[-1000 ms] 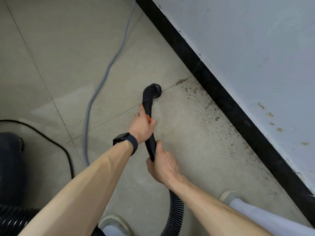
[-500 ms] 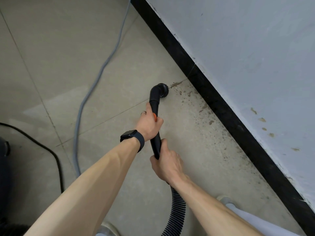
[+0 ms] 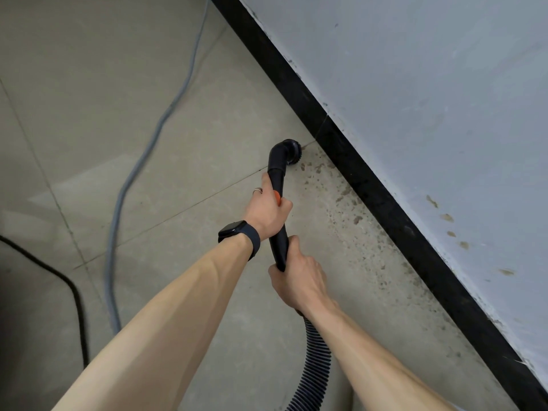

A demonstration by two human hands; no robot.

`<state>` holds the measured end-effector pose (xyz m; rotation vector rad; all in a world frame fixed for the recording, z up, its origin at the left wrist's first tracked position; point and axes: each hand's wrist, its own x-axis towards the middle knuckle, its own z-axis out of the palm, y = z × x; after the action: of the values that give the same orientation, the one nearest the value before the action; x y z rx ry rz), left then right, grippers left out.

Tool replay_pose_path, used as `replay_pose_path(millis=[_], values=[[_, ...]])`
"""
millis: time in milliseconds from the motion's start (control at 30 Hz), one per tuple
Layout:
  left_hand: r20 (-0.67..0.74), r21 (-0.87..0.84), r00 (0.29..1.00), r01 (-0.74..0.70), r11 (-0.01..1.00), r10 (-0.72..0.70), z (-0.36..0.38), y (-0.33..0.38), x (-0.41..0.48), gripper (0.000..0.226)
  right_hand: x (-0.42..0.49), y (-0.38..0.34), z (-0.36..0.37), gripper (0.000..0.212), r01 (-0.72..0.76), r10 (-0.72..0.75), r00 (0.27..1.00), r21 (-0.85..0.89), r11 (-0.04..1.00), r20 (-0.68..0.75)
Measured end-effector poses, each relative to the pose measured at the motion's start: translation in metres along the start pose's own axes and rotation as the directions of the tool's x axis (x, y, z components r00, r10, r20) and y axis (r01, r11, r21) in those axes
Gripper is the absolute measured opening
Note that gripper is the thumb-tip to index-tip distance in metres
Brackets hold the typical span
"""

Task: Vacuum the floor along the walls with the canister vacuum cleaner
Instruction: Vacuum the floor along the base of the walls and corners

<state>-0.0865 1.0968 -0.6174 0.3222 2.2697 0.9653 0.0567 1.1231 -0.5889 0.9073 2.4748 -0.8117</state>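
Grey-beige tile floor point(image 3: 89, 84) fills most of the head view, crossed by thin grout lines. A pale blue-grey painted wall point(image 3: 415, 84) runs diagonally down the right side, edged at its foot by a glossy black skirting board point(image 3: 370, 185). Brown speckled stains point(image 3: 341, 200) lie on the floor in a band just beside the skirting. A thick grey cable point(image 3: 142, 161) snakes over the tiles and a thinner black cable point(image 3: 74, 292) curves near the left edge. Both lie well apart from the nozzle.

The black plastic vacuum wand point(image 3: 278, 247) points away from the person toward the skirting. Its bent end carries a round brush nozzle point(image 3: 286, 151) down at the floor, just beside the skirting board, at the far end of the stains. The left hand point(image 3: 267, 209), with a black wristwatch point(image 3: 238, 232) and a silver ring point(image 3: 257, 190), wraps its fingers round the wand's upper part beside an orange patch point(image 3: 277, 197). The right hand point(image 3: 299, 280) clasps the wand's lower end, just below the left. From under it a black ribbed hose point(image 3: 317, 360) trails to the bottom edge between the forearms.

Two hands, two cables, one wand, one nozzle, one hose, one watch, one ring.
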Motion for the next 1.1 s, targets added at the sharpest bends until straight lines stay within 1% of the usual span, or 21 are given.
replay_pose_path(millis=[133,500,633,700,867,967,1100], values=[[0.001,-0.037,1.0,-0.004,0.999,0.004,0.008,0.003,0.011,0.069,0.007,0.005,-0.006,0.028,0.001,-0.001,1.0,-0.01,1.0,0.003],[0.016,-0.077,0.999,-0.041,0.996,0.042,0.025,0.02,0.036,0.073,0.025,0.016,-0.026,0.028,-0.014,0.014,1.0,-0.028,1.0,-0.015],[0.023,-0.08,0.998,-0.051,0.995,0.053,0.028,0.028,0.043,0.063,0.032,0.019,-0.033,0.028,-0.024,0.024,1.0,-0.041,0.999,-0.012],[0.021,-0.073,0.999,-0.046,0.996,0.048,0.028,0.031,0.045,0.061,0.034,0.02,-0.037,0.028,-0.024,0.023,1.0,-0.066,0.998,-0.02],[0.05,-0.069,0.998,-0.036,0.997,0.039,0.023,0.035,0.043,0.066,0.032,0.016,-0.042,0.028,-0.009,0.003,0.999,-0.171,0.985,-0.036],[0.059,-0.06,0.997,-0.039,0.997,0.043,0.016,0.036,0.039,0.06,0.03,0.011,-0.039,0.028,-0.013,0.011,1.0,-0.117,0.993,-0.018],[0.038,-0.019,0.998,-0.043,0.999,0.044,0.008,0.028,0.026,0.056,0.02,0.005,-0.026,0.029,-0.017,0.016,1.0,0.047,0.999,0.014]])
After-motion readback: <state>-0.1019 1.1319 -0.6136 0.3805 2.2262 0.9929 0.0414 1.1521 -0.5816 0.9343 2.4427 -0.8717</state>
